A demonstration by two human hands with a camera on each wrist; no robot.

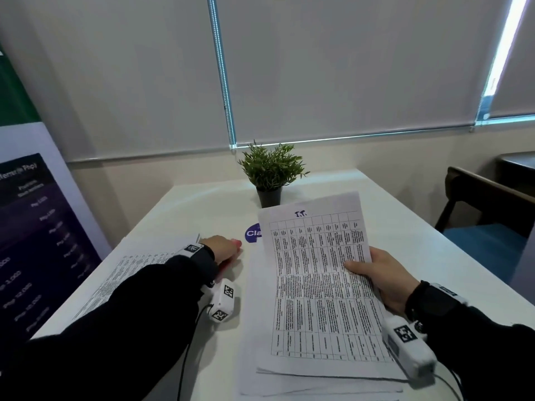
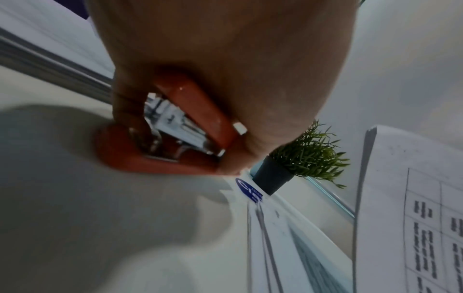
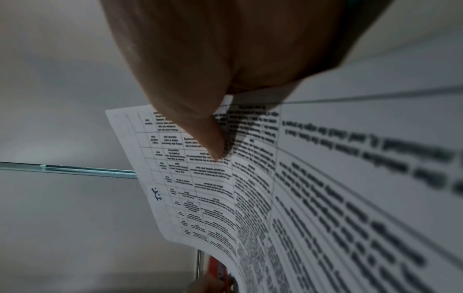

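Observation:
My left hand [image 1: 224,250] [image 2: 225,79] grips a red stapler [image 2: 180,138] on the white table [image 1: 202,204]; only its red tip [image 1: 238,243] shows past the fingers in the head view. My right hand [image 1: 382,273] holds printed sheets with a table grid [image 1: 315,273] by their right edge, thumb [image 3: 210,138] on top, with the far end lifted off the table. In the right wrist view the sheets [image 3: 300,198] fill the frame and the stapler [image 3: 218,269] peeks out at the bottom. More sheets [image 1: 312,383] lie under the held ones.
Another printed stack [image 1: 130,270] lies under my left forearm. A small potted plant [image 1: 270,172] stands at the table's far middle, with a blue round sticker [image 1: 252,233] in front of it. A dark poster board [image 1: 37,227] is on the left, a chair [image 1: 489,204] on the right.

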